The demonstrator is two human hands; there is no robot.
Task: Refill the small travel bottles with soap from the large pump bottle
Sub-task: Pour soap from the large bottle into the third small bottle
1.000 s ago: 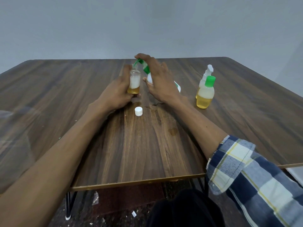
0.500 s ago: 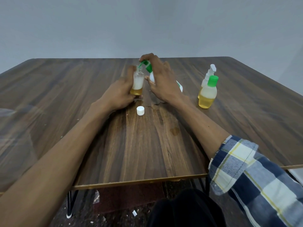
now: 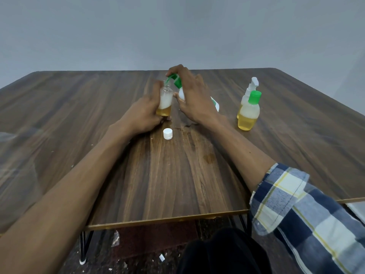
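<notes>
The left hand (image 3: 145,115) wraps its fingers around the small open bottle (image 3: 165,101), keeping it steady under the green spout. The right hand (image 3: 192,95) presses the pump bottle (image 3: 180,89), fingers curled on top. The white cap (image 3: 167,133) waits on the tabletop (image 3: 177,175) (for later). Two bottles stand well to the right.

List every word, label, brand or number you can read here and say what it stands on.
No text can be read in this view.
Large pump bottle: its label is hidden behind the right hand.
Green-capped bottle and spray bottle: no print shows.
White cap: plain.
</notes>
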